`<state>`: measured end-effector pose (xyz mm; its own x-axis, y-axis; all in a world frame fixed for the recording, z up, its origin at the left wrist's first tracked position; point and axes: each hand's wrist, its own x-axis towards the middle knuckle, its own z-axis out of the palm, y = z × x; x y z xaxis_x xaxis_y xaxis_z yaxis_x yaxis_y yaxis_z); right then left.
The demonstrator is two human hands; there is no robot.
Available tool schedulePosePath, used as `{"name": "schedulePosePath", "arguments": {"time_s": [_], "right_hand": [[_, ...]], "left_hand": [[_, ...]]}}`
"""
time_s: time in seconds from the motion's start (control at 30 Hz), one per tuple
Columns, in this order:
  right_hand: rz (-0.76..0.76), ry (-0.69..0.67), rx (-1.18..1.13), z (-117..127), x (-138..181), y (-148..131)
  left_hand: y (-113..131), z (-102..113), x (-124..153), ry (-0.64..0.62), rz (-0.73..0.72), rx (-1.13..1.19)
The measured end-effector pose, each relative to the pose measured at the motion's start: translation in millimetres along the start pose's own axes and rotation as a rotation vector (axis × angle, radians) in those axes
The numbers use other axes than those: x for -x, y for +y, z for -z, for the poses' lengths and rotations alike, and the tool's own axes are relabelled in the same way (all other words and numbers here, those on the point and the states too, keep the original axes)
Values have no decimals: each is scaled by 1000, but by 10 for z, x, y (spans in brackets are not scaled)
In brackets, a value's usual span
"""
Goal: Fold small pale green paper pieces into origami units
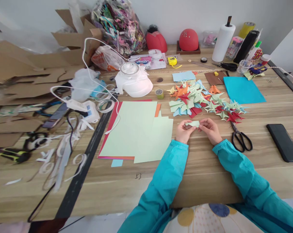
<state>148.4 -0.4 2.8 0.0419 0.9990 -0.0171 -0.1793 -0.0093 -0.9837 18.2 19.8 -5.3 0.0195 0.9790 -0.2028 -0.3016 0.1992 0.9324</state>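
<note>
A small folded strip of pale green paper (193, 123) sits pinched between the fingers of the left hand (184, 131) and right hand (210, 129), low over the wooden desk (204, 174). Just beyond lies a heap of folded paper cranes (202, 100); black-handled scissors (241, 139) lie just right, pale green paper sheets (139, 132) left. No writing is legible.

The folded paper (193, 123) is pale green, the sleeves (166, 181) teal, the scissors (241, 139) black.

Soft, even daylight filled the scene; shadows were faint. The far corners bowed with wide-angle distortion, and the left edge blurred.
</note>
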Motion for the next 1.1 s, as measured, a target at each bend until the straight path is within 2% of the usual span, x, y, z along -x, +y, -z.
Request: {"name": "schedulePosePath", "arguments": {"time_s": [0.53,0.87,1.1], "right_hand": [[27,20,54,-4,1,5],[34,33,86,-14,16,-21],[65,-14,136,3,22,15]], "left_hand": [[25,-16,17,10,-6,24],[0,-18,10,-36,-16,46],[17,-16,14,-6,-37,-17]]}}
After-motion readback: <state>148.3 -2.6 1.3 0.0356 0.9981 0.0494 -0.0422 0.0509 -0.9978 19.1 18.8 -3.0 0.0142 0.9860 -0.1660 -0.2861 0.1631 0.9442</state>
